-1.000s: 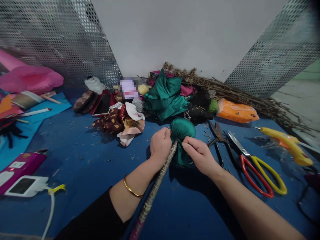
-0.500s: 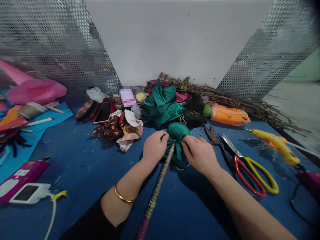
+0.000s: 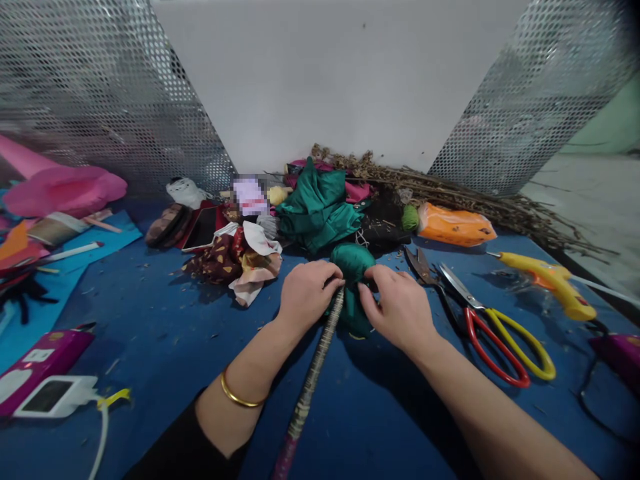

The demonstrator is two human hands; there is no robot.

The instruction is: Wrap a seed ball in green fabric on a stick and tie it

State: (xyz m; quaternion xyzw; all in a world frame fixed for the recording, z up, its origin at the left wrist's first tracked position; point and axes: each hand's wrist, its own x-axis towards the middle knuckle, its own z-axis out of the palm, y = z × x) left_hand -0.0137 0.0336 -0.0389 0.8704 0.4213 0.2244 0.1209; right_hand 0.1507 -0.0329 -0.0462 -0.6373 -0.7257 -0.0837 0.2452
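A rounded bundle of shiny green cloth (image 3: 353, 259) sits at the far end of a long wrapped stick (image 3: 316, 380), with loose cloth hanging below it. My left hand (image 3: 311, 293) pinches the bundle's left side, its thumb beside the stick's tip. From the right, my right hand (image 3: 397, 303) has its thumb and forefinger closed on the cloth just under the round part. The stick runs down toward me between my forearms, and its near end is purple. My fingers hide part of where cloth and stick meet.
Scissors (image 3: 493, 333), pliers (image 3: 425, 270) and a yellow glue gun (image 3: 547, 277) lie to the right. Behind are more green cloth (image 3: 320, 210), an orange packet (image 3: 456, 225) and dry twigs (image 3: 450, 183). Patterned cloth (image 3: 215, 260), a phone (image 3: 203, 228) and a purple device (image 3: 43, 370) are leftward.
My left hand has shifted slightly right, its thumb coming to the stick's tip. My right thumb and forefinger have changed their hold on the cloth. The view has turned a little.
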